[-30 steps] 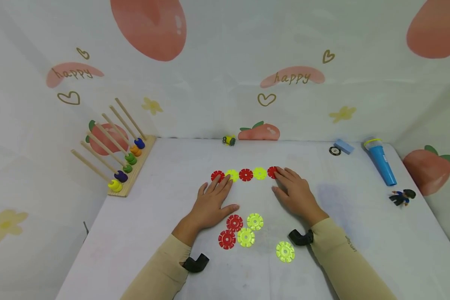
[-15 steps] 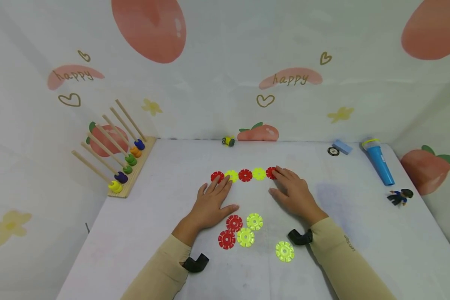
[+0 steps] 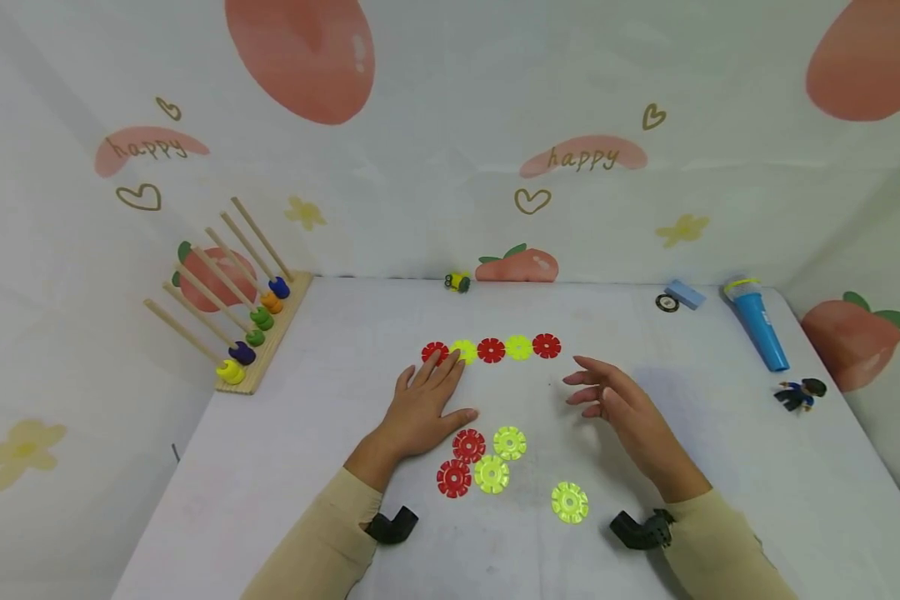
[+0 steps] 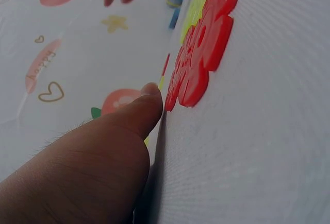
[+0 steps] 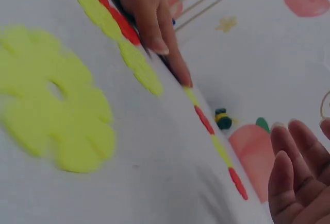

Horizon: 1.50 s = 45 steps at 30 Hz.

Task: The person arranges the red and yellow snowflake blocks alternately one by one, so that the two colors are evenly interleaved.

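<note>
Flat notched plastic discs lie in a row, red and yellow by turns, with a red disc [image 3: 547, 346] at the right end and another red disc [image 3: 491, 350] mid-row. My left hand [image 3: 420, 417] lies flat with fingers spread, its fingertips over the row's left red disc [image 3: 433, 350] and the yellow disc [image 3: 462, 349] beside it. Above the table, right of the row, my right hand [image 3: 626, 408] hangs with loosely bent fingers and nothing in them. Nearer me lie two red discs [image 3: 453, 478] and two yellow discs [image 3: 492, 474]. A single yellow disc [image 5: 56, 100] lies near my right wrist.
A wooden peg rack [image 3: 266, 354] with coloured beads stands at the left. Along the back are a small yellow-green toy [image 3: 457, 282], a black round chip [image 3: 667, 302] and a blue block [image 3: 686, 293]. At right lie a blue toy microphone [image 3: 759, 327] and a toy figure [image 3: 801, 394].
My right hand has lifted off the row's right red disc and drawn back toward me and to the right. That disc is now fully uncovered. My left hand stays in place.
</note>
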### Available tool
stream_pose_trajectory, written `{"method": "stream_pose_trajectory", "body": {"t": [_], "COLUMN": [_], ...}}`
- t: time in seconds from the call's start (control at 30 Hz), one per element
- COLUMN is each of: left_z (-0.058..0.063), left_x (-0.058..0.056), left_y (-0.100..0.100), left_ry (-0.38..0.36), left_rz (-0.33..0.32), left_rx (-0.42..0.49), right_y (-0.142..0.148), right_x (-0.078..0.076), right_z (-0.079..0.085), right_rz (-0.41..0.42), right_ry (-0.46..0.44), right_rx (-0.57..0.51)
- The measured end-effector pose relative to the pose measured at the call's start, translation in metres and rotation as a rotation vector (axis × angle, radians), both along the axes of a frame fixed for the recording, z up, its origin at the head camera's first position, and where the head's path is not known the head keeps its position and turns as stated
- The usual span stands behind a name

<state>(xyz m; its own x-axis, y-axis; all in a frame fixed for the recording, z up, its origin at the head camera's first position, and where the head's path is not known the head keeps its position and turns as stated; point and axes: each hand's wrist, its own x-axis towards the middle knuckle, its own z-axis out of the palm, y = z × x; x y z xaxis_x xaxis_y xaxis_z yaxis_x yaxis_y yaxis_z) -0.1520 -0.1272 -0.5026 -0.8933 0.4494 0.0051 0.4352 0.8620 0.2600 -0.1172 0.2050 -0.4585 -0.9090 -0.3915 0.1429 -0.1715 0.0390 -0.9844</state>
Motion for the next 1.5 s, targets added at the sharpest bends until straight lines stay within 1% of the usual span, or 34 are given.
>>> {"method": "stream_pose_trajectory", "body": {"t": [0.07,0.13,0.2,0.23,0.3,0.37,0.47,0.53,0.6,0.7,0.83,0.87,0.9,1.0,1.07,1.13,1.17,1.27,1.33,1.4,1.5], "left_z": [0.000,0.000,-0.001,-0.001,-0.002,-0.002,-0.001,-0.001,-0.001,-0.002,-0.004,-0.004,-0.004,-0.003,-0.003,-0.002,-0.002,-0.002,-0.003,-0.003,-0.004], "left_x": [0.000,0.000,0.001,0.001,0.001,0.001,0.001,0.001,0.001,0.000,-0.001,-0.001,-0.001,-0.001,0.000,0.000,0.000,0.000,0.000,-0.001,-0.002], "left_y": [0.000,-0.001,-0.001,-0.001,-0.001,-0.001,0.000,0.000,-0.001,-0.001,-0.001,-0.001,-0.001,-0.001,0.000,0.000,0.001,0.001,0.001,0.001,0.001], "left_ry": [0.000,0.003,0.003,0.004,0.006,0.007,0.013,0.015,0.018,0.017,0.016,0.018,0.019,0.015,0.017,0.019,0.020,0.019,0.015,0.012,0.011], "left_rz": [0.001,0.002,0.003,0.004,0.003,0.002,-0.002,-0.003,-0.003,-0.003,-0.003,-0.002,-0.003,-0.003,-0.003,-0.004,-0.003,-0.004,-0.004,-0.002,0.003], "left_rx": [-0.003,-0.004,-0.006,-0.007,-0.008,-0.009,-0.008,-0.002,0.000,-0.001,-0.004,-0.003,0.001,0.015,0.017,0.016,0.015,0.012,0.008,-0.004,-0.014], "right_y": [0.004,0.008,0.011,0.012,0.014,0.013,0.011,0.008,0.005,0.002,-0.001,-0.001,-0.001,0.001,0.005,0.009,0.012,0.019,0.023,0.025,0.027], "right_x": [0.013,0.024,0.034,0.039,0.049,0.058,0.066,0.069,0.069,0.068,0.067,0.066,0.066,0.060,0.054,0.044,0.038,0.018,0.003,-0.013,-0.038], "right_z": [0.003,0.001,-0.005,-0.009,-0.017,-0.022,-0.027,-0.028,-0.028,-0.026,-0.021,-0.020,-0.019,-0.018,-0.020,-0.024,-0.025,-0.031,-0.033,-0.035,-0.038], "right_rz": [0.067,0.121,0.158,0.171,0.214,0.227,0.249,0.247,0.259,0.250,0.220,0.218,0.219,0.219,0.184,0.105,0.050,-0.153,-0.281,-0.376,-0.457], "right_ry": [-0.052,-0.090,-0.116,-0.141,-0.144,-0.121,-0.008,0.079,0.153,0.170,0.119,0.105,0.085,-0.004,-0.047,-0.071,-0.069,-0.073,-0.086,-0.107,-0.141], "right_rx": [-0.070,-0.112,-0.100,-0.075,0.000,0.142,0.362,0.478,0.524,0.587,0.693,0.701,0.695,0.612,0.535,0.453,0.426,0.350,0.326,0.309,0.299]}}
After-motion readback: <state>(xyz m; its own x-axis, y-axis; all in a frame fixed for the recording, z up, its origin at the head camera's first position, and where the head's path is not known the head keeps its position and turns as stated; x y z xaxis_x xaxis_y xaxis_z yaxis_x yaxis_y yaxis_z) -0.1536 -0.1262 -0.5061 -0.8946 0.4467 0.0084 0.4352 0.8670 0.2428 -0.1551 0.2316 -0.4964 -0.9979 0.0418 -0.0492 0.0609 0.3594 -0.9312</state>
